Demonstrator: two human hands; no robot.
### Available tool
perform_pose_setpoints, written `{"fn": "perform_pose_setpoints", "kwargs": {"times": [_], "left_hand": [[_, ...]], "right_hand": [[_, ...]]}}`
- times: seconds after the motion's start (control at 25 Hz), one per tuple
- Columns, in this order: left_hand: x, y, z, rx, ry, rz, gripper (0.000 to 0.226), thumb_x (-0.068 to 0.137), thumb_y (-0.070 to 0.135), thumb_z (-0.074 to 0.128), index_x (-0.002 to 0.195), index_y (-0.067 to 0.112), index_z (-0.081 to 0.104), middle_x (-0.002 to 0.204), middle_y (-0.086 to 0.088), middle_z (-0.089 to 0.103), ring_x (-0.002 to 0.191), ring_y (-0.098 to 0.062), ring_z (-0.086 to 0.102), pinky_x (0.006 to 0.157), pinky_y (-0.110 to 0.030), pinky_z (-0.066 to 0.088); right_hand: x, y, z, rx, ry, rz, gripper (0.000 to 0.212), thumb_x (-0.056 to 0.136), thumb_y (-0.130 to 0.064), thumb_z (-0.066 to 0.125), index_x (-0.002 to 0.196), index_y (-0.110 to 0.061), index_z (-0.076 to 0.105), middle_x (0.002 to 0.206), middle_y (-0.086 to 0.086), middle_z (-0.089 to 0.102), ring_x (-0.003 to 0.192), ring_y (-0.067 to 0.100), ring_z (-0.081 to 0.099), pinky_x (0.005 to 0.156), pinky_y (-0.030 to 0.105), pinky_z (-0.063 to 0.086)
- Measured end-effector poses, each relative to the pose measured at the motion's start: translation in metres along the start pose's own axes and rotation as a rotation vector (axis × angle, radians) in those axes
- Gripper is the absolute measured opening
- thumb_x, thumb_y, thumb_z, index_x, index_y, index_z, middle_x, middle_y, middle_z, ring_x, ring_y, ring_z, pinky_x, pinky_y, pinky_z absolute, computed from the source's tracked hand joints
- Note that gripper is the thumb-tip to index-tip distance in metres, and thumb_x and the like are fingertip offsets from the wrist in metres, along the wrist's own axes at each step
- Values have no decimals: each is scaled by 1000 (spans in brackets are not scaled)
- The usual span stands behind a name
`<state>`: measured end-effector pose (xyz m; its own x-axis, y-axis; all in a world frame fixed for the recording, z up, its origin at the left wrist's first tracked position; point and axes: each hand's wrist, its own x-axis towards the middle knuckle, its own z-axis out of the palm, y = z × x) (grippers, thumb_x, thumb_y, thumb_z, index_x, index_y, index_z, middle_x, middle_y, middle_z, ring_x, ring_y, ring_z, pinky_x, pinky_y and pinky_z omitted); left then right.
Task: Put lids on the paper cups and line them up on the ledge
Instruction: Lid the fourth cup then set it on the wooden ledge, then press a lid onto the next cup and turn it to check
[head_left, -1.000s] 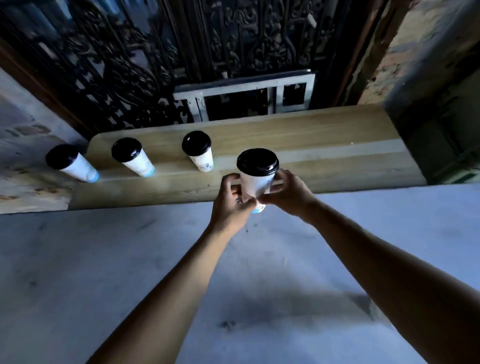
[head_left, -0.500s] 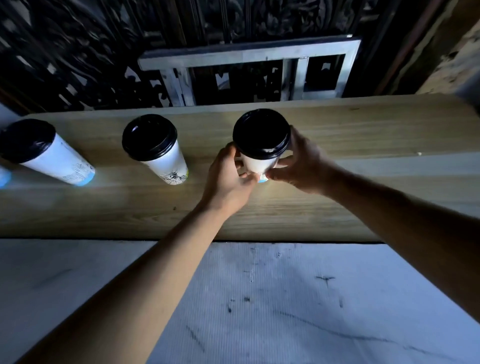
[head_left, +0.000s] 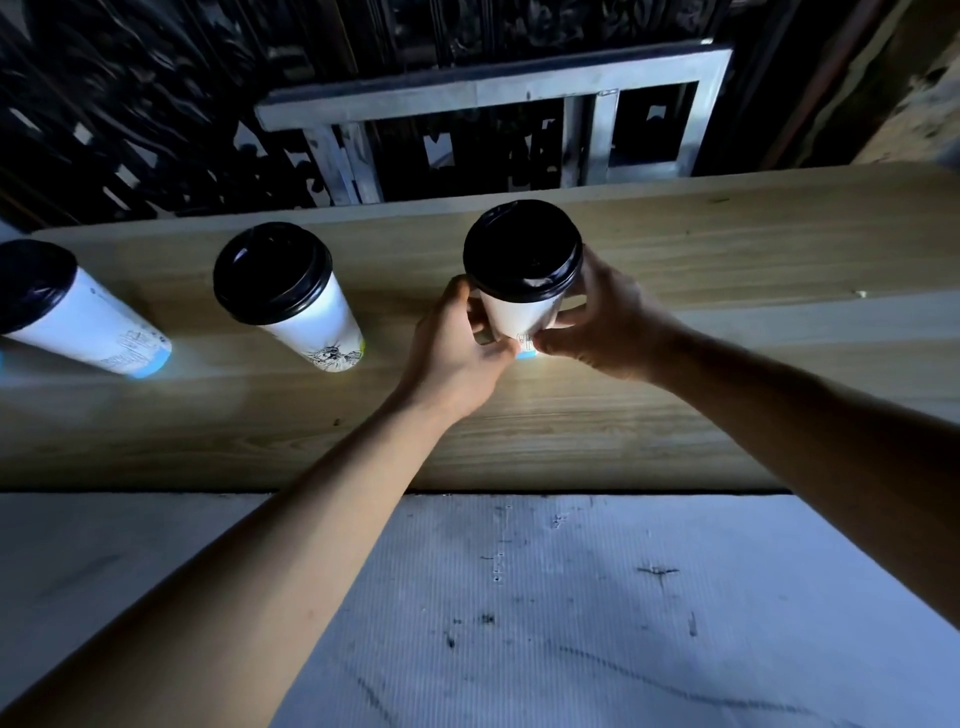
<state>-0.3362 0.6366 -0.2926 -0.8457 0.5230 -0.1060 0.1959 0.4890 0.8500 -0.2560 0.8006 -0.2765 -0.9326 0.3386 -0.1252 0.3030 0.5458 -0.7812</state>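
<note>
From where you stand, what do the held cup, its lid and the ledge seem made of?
Held cup: likely paper, matte white with small print. Its lid: probably plastic, glossy black with highlights. Ledge: looks like pale wood or wood-look laminate, with streaky grain; which is unclear.

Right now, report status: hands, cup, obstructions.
Left hand and right hand both grip the lidded cup, low on the ledge. Two lidded cups stand left. Nothing blocking.

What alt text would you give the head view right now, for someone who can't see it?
Both hands, left hand and right hand, grip a white paper cup with a black plastic lid on the pale wooden ledge. Two more lidded white paper cups stand to its left, before a dark ornate metal grille.
</note>
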Motion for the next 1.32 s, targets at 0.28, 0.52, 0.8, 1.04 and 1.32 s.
{"fn": "perform_pose_setpoints", "kwargs": {"times": [0.28,0.52,0.8,1.04,1.32], "left_hand": [[-9,1,-1,-106,-11,-188,95,76,2,84,155,14,33,138,-15,57,130,-22,57,109,-48,52],[-78,23,-31,-60,111,-250,79,82,18,82,150,15,41,141,-16,59,120,-19,59,109,-44,50],[-206,95,-60,20,-114,-156,28,84,23,73,112,21,66,128,-2,68,116,-14,63,80,-23,48],[-317,143,-45,-33,-281,-28,24,88,17,72,111,20,71,119,-1,74,120,-14,66,106,-35,50],[-430,131,23,-6,-516,-52,59,84,12,76,139,23,56,140,-5,64,132,-17,57,99,-27,45]], "right_hand": [[-10,3,-4,-9,-42,159,121,75,-9,85,162,-25,1,156,21,43,130,32,59,92,50,60],[-84,-18,-58,-289,-107,222,111,84,-35,81,162,-19,5,160,20,39,140,38,44,107,39,39],[-241,-81,-93,-291,-25,245,78,91,-37,70,156,-21,30,153,18,44,138,35,45,101,37,39],[-380,-102,-109,-304,62,325,67,94,-37,67,152,-18,39,151,18,45,136,35,46,102,38,39],[-492,-66,-109,-178,140,409,58,91,-28,68,146,-26,49,143,16,50,132,34,49,94,28,35]]}}
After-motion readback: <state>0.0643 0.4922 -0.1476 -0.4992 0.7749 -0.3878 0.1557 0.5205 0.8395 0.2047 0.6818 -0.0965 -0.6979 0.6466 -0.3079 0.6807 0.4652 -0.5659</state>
